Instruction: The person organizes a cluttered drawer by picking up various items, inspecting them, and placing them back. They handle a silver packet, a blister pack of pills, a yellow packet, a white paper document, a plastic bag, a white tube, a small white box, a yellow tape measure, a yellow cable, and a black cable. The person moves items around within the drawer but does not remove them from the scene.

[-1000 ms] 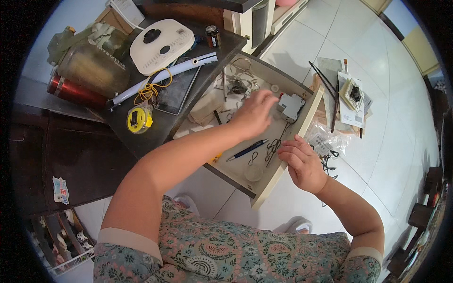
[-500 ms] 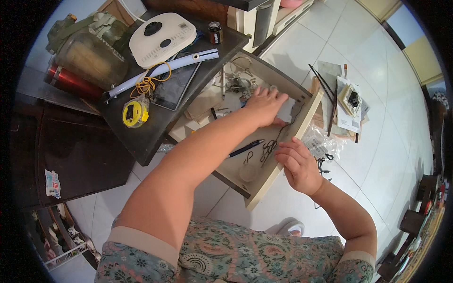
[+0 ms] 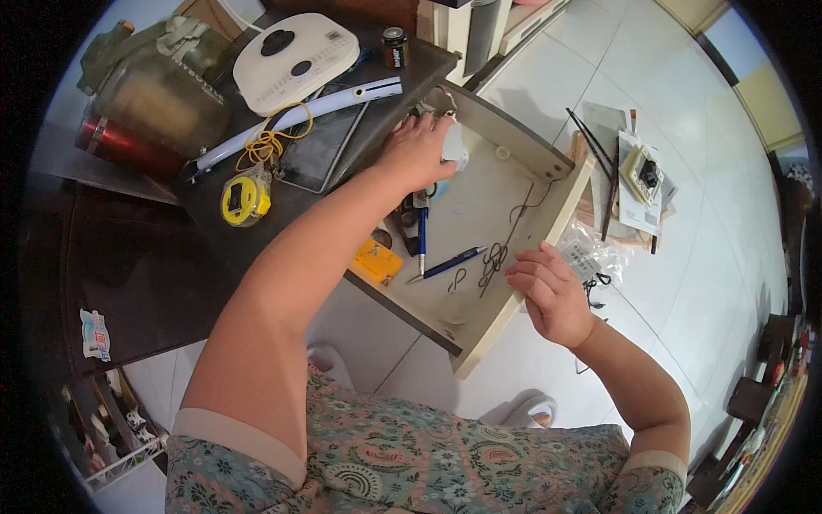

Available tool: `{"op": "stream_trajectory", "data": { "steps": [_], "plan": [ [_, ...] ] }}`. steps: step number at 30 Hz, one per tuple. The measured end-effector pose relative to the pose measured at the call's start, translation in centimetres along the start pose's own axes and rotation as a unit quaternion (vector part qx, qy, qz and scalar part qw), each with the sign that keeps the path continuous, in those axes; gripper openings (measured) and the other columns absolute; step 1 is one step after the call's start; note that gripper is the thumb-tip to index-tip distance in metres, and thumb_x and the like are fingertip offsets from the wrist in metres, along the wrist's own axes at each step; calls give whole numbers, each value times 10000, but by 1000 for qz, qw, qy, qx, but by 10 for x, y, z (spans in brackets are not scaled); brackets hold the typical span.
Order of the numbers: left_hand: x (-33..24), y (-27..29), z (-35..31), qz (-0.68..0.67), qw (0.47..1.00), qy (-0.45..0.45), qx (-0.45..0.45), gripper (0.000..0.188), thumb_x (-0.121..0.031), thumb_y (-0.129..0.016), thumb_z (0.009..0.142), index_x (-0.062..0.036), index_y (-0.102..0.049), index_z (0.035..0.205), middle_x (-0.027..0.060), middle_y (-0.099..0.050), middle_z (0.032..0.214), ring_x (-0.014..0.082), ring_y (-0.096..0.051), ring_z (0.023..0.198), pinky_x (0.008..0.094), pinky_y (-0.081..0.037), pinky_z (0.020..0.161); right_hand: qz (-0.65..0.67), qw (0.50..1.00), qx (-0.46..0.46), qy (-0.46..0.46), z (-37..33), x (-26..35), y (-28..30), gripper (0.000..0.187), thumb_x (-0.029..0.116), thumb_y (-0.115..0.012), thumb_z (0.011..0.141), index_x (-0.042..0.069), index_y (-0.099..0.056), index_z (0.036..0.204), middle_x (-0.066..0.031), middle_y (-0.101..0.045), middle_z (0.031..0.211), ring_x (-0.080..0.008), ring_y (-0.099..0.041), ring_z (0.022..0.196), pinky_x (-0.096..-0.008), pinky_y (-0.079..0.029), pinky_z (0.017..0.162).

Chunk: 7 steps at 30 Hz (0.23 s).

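A pulled-out drawer (image 3: 561, 224) stands before me. My left hand (image 3: 417, 154) reaches into its far left part, fingers spread over small items beside the cabinet. A white piece (image 3: 455, 146) lies against that hand's thumb side; the palm hides what is beneath. My right hand (image 3: 552, 293) has its fingers curled over the drawer's front panel. Inside the drawer lie a dark blue pen (image 3: 454, 263), a second blue pen (image 3: 422, 233), a yellow card (image 3: 377, 261), a tangled dark cord (image 3: 494, 264) and a small white round piece (image 3: 502, 152).
On the dark cabinet top (image 3: 248, 248) are a yellow tape measure (image 3: 245, 200), a white curved bar (image 3: 300, 120), a black tablet (image 3: 324, 150), a white appliance (image 3: 295, 62) and a battery (image 3: 395, 48). Papers and a white socket plate (image 3: 640, 178) lie on the floor at right.
My left hand has moved from the drawer's front side to its far left, and loose items have shifted that way. More drawer bottom and the yellow card show. My right hand has barely moved.
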<state>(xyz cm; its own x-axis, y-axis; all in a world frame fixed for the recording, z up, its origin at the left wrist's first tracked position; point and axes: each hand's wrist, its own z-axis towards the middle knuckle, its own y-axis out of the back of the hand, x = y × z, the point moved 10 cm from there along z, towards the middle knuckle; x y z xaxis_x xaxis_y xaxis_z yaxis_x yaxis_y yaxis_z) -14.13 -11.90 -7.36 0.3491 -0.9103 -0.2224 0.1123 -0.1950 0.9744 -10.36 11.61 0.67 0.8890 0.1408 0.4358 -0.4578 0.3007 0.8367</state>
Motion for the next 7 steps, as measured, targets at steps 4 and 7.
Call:
{"op": "stream_trajectory", "data": {
  "steps": [4, 7],
  "plan": [
    [-13, 8, -1, 66, 995, -32, -70, 656, -322, -685, 732, -126, -419, 1299, 148, -444, 1275, 313, -394, 1228, 473, -256, 1041, 6, 1000, 2, -6, -1, 0, 0, 361, -61, -574, 666, 60, -576, 1006, -70, -598, 1046, -272, -555, 1077, -467, -369, 1031],
    [-52, 3, -2, 66, 985, -141, -79, 689, -336, -718, 710, -155, -422, 1305, 117, -385, 1334, 312, -285, 1301, 455, -257, 1046, 8, 1000, 6, -8, -1, -1, -2, 342, -50, -565, 690, 66, -577, 1012, -73, -598, 1049, -271, -553, 1087, -471, -364, 1035]
  ]
}}
